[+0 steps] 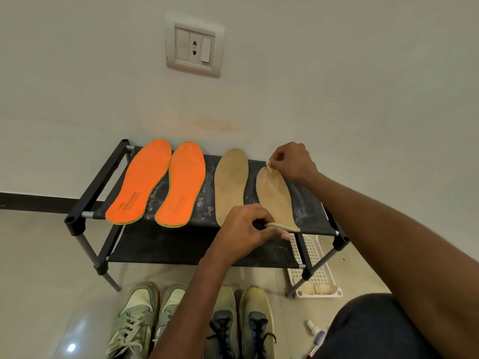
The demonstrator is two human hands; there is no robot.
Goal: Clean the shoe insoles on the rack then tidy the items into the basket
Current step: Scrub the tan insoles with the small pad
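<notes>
Currently, head view: four insoles lie on the black rack's [99, 174] dusty top shelf. Two orange insoles [155, 182] sit left; a tan insole [230, 185] lies beside the right tan insole [276, 195]. Left hand [243, 234] pinches the latter's heel edge; right hand [293, 160] pinches a small wipe [269, 167] at its toe. White basket [315, 270] stands on the tiled floor [39, 255], under the rack's right end; wall socket [194, 46] above.

Home entryway, shoe rack [85, 193], sneakers [134, 322], wall socket [194, 47]

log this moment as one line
left hand: holds tan insole heel | right hand: wipes toe with pad | rack
</notes>
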